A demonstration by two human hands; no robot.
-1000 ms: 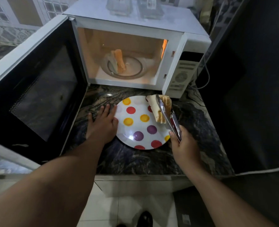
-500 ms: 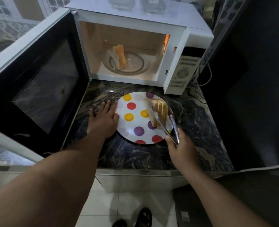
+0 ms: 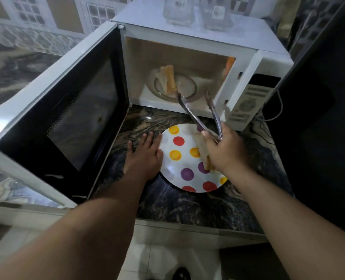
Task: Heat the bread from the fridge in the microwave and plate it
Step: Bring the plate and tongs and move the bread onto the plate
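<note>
The right hand (image 3: 226, 150) holds the tongs (image 3: 200, 114), fingers curled round the handles. The tongs are spread apart and reach into the open microwave (image 3: 187, 47), one tip touching the bread (image 3: 168, 79) on the glass tray. The left hand (image 3: 145, 156) lies flat on the counter (image 3: 187, 203), touching the edge of the spotted plate (image 3: 175, 164). Another bread piece (image 3: 203, 150) lies on the plate.

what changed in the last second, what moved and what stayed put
The right hand let the tongs release the bread slice onto the plate, then swung them, now spread open, forward into the microwave toward the remaining bread. The left hand stayed flat at the plate's left edge; the microwave door stayed open.
</note>
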